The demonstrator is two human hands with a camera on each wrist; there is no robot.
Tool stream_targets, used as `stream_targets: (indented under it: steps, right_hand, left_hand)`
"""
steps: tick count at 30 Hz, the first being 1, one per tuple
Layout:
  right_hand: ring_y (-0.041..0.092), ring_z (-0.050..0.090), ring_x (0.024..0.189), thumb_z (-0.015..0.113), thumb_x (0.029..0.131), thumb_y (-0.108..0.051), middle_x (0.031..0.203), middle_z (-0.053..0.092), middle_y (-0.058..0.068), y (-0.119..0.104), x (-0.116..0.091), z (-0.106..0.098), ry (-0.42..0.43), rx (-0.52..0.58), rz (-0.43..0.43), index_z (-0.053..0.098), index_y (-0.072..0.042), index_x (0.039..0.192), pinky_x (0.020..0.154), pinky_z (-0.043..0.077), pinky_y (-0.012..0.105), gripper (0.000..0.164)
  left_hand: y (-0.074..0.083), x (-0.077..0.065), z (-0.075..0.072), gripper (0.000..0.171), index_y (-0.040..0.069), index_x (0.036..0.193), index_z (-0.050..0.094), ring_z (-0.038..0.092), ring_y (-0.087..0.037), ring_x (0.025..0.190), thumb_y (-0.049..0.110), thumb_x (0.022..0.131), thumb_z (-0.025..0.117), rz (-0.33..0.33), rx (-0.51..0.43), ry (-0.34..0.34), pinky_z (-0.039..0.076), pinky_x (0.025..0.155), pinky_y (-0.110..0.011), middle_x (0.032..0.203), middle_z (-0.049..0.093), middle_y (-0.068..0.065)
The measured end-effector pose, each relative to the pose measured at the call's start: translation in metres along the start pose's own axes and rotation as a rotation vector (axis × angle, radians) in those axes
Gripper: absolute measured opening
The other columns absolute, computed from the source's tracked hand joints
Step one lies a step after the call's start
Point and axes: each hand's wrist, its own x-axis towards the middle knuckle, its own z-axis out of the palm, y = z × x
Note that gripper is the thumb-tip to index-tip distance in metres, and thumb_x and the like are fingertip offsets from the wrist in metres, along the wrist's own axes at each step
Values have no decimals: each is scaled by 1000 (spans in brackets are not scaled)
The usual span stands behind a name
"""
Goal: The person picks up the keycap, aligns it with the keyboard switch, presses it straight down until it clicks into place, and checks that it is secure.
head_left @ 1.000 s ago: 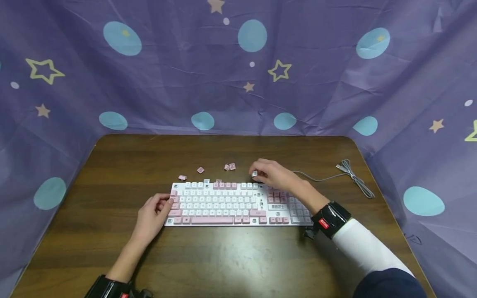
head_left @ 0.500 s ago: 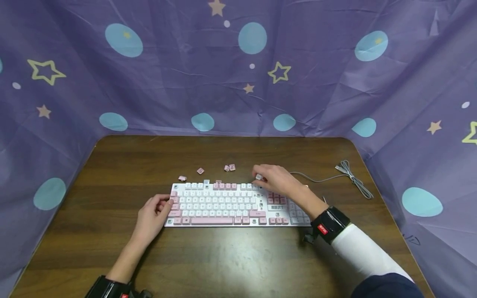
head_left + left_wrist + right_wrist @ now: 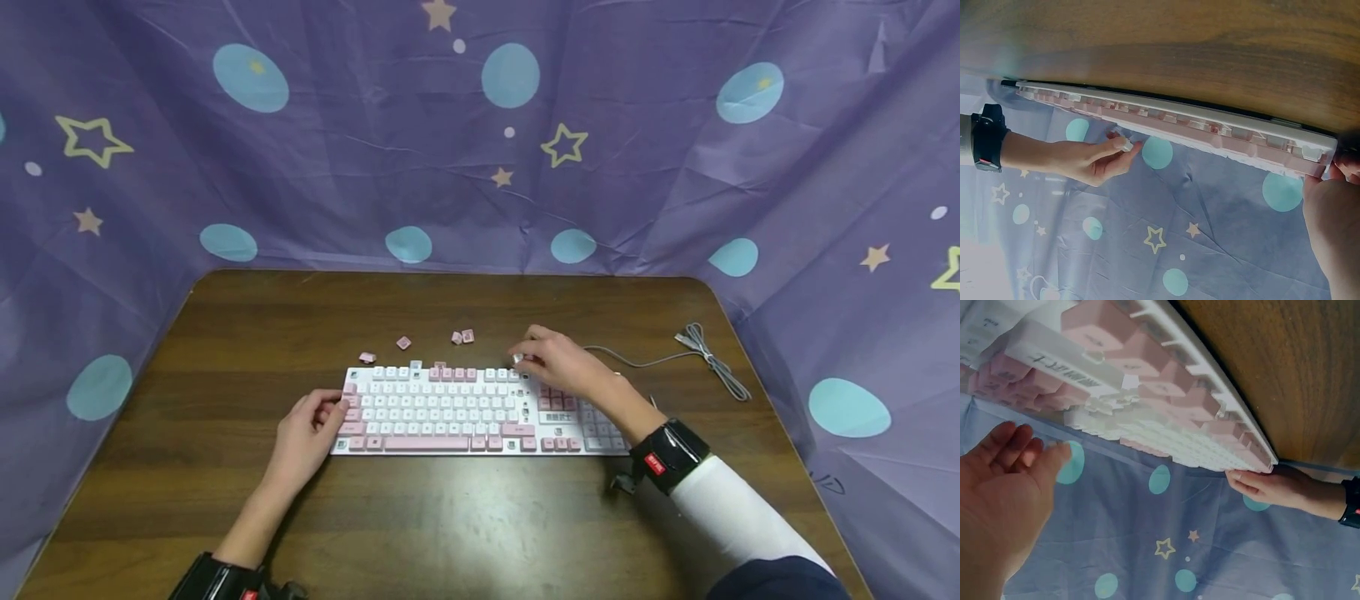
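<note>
A pink and white keyboard (image 3: 427, 415) lies on the table, with several bare switches among its keycaps. My left hand (image 3: 300, 429) grips the keyboard's left end, thumb along the edge; the left wrist view shows its fingertips at the corner. Over the back edge, right of the middle, my right hand (image 3: 555, 360) pinches a small white keycap (image 3: 1127, 146) between thumb and fingers. From the right wrist camera, the palm of the right hand (image 3: 1007, 500) shows and the fingers hide the keycap.
Loose pink keycaps lie behind the keyboard: one (image 3: 367, 357) near its left corner, another (image 3: 403, 342) farther back, and a pair (image 3: 468, 336) toward the middle. A grey cable (image 3: 716, 362) is bundled at the right. A purple curtain (image 3: 337, 192) surrounds the table (image 3: 262, 317).
My right hand, with the white keycap pinched in it, has shifted slightly right and nearer the keyboard's back edge. The left hand and the keyboard have stayed put.
</note>
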Motion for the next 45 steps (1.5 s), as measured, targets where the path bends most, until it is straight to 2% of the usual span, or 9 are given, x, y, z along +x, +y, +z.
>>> stream_targets:
  steps: [3,4,7,11,18,27,40,43,45]
  right_hand:
    - [13,57,83,67,87,-14,97,62,4,1,-3,-2,-8,38,27,69,-7,108,72,48,31,22]
    - [14,59,87,67,87,-14,99,64,4,2,-3,-2,-17,48,37,69,-7,107,79,49,34,21]
    - [13,61,92,67,87,-16,101,68,0,3,-7,0,-70,72,112,69,-11,104,83,48,36,18]
    - [9,62,87,69,86,-20,98,69,-4,5,-9,2,-107,104,205,71,-16,99,76,49,32,14]
    - [9,60,80,71,84,-19,89,68,-6,8,-5,1,-109,143,217,73,-13,93,73,48,30,12]
    - [9,58,79,69,85,-27,90,68,-10,21,-3,1,-184,257,339,73,-18,92,70,46,28,12]
    - [7,58,81,68,86,-28,93,68,-9,30,-3,1,-220,296,268,73,-19,96,71,46,27,14]
    - [7,56,78,67,87,-26,90,66,-9,24,-2,0,-231,230,221,71,-18,94,72,45,28,12]
    - [8,54,75,67,87,-23,87,64,-8,16,0,0,-230,136,169,69,-16,91,73,45,29,8]
  left_hand:
    - [0,0,1,20,8,102,65,48,-8,69,24,90,62,1,-10,11,38,57,-11,80,55,-1]
    - [0,1,1,20,8,101,65,48,-8,69,23,90,62,2,-13,14,38,57,-11,80,55,-1]
    - [-1,1,1,20,7,101,65,49,-8,69,23,90,63,9,-18,16,38,57,-10,79,55,-2]
    - [-2,2,1,20,8,102,65,49,-8,69,24,90,62,10,-14,6,38,57,-11,80,55,-1]
    - [-2,1,2,20,8,102,65,49,-8,69,24,90,62,-4,-12,-3,38,57,-12,80,55,-1]
    - [-1,2,2,21,8,102,65,48,-8,69,25,90,62,-2,-12,-9,39,57,-13,80,55,-1]
    - [-1,1,2,21,8,103,65,48,-8,70,25,91,61,-10,-7,-20,39,57,-13,81,54,0]
    - [-2,2,1,21,8,103,64,48,-7,70,25,91,61,-7,-6,-18,39,57,-13,81,54,0]
    - [-2,2,1,21,9,103,64,48,-7,70,25,91,61,-5,-2,-20,39,57,-13,81,54,0]
